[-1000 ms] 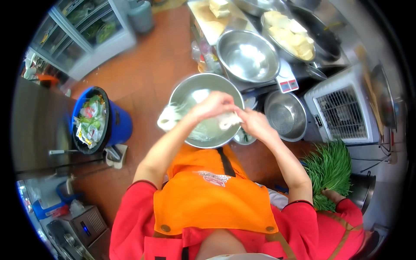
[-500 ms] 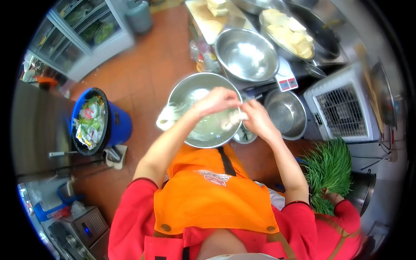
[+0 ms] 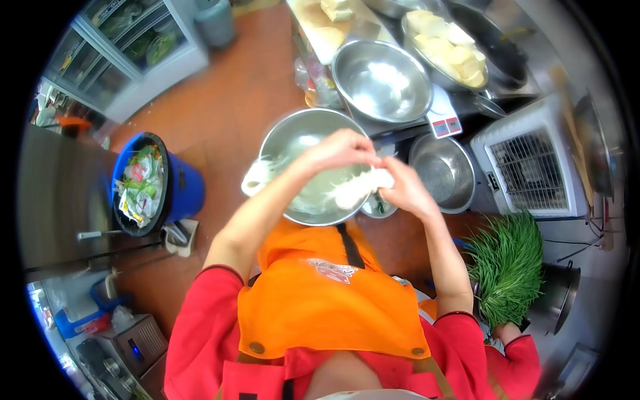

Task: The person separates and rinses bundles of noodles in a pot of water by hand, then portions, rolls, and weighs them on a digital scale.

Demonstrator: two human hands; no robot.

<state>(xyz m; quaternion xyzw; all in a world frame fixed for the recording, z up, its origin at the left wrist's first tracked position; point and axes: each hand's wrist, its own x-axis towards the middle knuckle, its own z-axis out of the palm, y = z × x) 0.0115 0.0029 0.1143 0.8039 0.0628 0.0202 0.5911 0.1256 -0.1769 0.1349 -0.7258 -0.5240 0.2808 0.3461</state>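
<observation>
A metal basin (image 3: pixel 274 143) with pale, thin strands in it sits in front of my apron. Above its right side, my right hand (image 3: pixel 405 189) is closed on a white bundle of noodles (image 3: pixel 360 189), which hangs over the basin's rim. My left hand (image 3: pixel 341 151) reaches over the basin, its fingertips pinched together close to my right fingertips. What it pinches, if anything, is too small to make out. A second white bundle (image 3: pixel 255 179) with loose strands rests across the basin's left rim, beside my left forearm.
Ahead on the counter stand a shiny bowl (image 3: pixel 381 79), a digital scale (image 3: pixel 445 124) and a bowl of pale yellow blocks (image 3: pixel 445 48). A deep pot (image 3: pixel 443 175) is to the right. A co-worker's hand (image 3: pixel 510 332) holds green stalks (image 3: pixel 510 267). A blue bin (image 3: pixel 185 193) stands left.
The white bundle at my right hand has swung further over the basin and shows longer. Both hands have shifted slightly right. The co-worker's arm and the green stalks have moved a little.
</observation>
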